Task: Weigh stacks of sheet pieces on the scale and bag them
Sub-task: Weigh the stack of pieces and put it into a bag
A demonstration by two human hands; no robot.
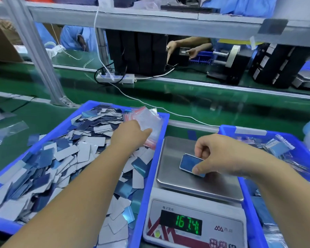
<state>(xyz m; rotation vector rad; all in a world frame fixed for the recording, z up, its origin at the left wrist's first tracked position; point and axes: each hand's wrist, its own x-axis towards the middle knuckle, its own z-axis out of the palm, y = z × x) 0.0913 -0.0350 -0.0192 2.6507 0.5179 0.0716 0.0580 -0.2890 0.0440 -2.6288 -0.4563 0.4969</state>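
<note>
Thin, light, slick stack (191, 164) on scale pan (170, 158), pinched by right hand (220, 156) across its edges, best squeezed firmly against fanning; left hand (132, 133) touching flimsy bags (149, 119), grip unclear.

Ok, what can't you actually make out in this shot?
- Head view: whether the left hand grips a bag; its fingertips are hidden behind its own knuckles.
- How many pieces the stack holds; the right hand covers its far end.
- The scale buttons, cut off by the bottom edge.
- The right bin contents; blurred and partly covered by the right arm.
</note>
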